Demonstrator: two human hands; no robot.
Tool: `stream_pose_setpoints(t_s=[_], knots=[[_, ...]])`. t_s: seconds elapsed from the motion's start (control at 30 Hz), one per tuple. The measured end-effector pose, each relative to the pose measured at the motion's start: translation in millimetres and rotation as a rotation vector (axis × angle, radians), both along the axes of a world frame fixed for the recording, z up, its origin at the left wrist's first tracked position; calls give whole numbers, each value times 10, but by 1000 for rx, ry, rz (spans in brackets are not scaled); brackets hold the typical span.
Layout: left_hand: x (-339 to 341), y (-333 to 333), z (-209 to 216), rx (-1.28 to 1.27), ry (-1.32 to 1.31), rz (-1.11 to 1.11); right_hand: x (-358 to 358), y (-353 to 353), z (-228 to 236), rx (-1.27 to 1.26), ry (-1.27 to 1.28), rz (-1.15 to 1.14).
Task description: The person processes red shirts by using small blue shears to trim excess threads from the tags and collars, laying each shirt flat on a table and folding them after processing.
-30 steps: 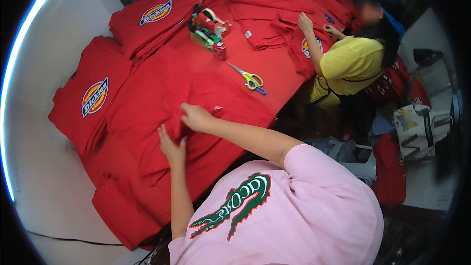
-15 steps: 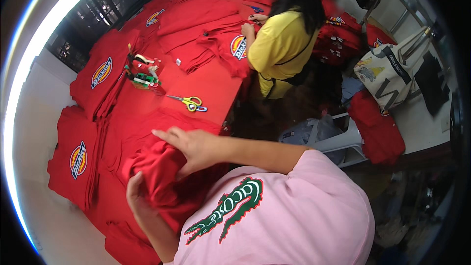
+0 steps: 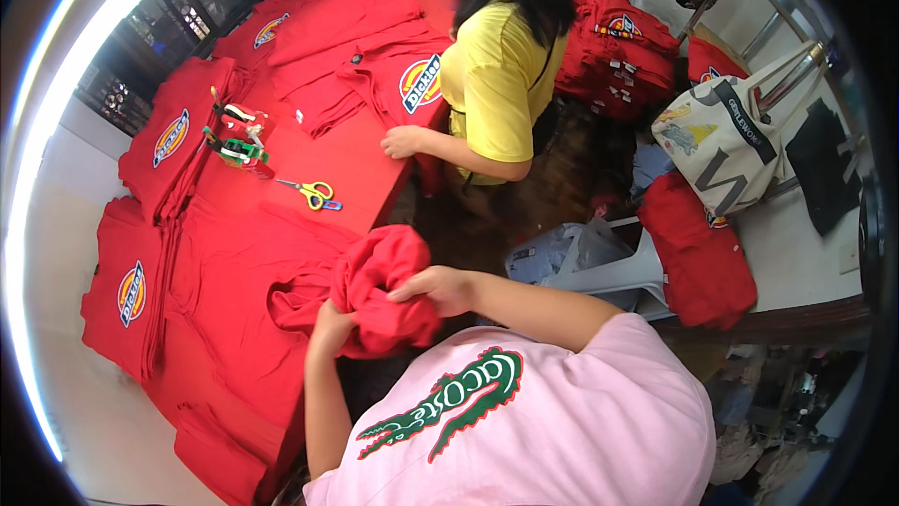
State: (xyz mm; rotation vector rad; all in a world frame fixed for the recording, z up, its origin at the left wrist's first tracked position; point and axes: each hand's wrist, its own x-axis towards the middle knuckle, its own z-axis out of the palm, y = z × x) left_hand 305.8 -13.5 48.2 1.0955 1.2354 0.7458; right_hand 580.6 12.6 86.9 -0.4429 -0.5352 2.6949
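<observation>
A red shirt (image 3: 382, 258) is bunched up between my hands at the near edge of the table, its rest spreading flat (image 3: 253, 253) over the tabletop. My left hand (image 3: 332, 326) is closed on the lower left of the bundle. On its right side, my right hand (image 3: 436, 290) pinches a fold between thumb and fingers. Which part of the shirt is gathered, I cannot tell. Beyond it on the table lie yellow-handled scissors (image 3: 316, 193) and a small blue tool (image 3: 328, 205).
Stacks of folded red shirts (image 3: 131, 319) line the table's left side. A small box of tools (image 3: 242, 150) stands near the scissors. Across the corner is a person in yellow (image 3: 501, 85), one hand on the table edge. A white plastic stool (image 3: 609, 272) and a canvas bag (image 3: 726, 146) are right.
The shirt's bunched part has come up off the table and rightward with both my hands, which now grip it. The person in yellow has brought a hand down to the table edge.
</observation>
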Motion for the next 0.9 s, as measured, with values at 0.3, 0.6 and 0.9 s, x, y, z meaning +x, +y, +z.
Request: stream_pose_setpoints(t_s=[0.3,0.6,0.9], knots=[[1329,-104,-329,-360,-569,156,-370,-218,1515,-113,840,119],[2020,278,6,-240,-563,-65,1091,-18,1559,53,211,-622],[1924,969,598,-142,-512,-167,1669,-557,-50,-7,-170,-620]])
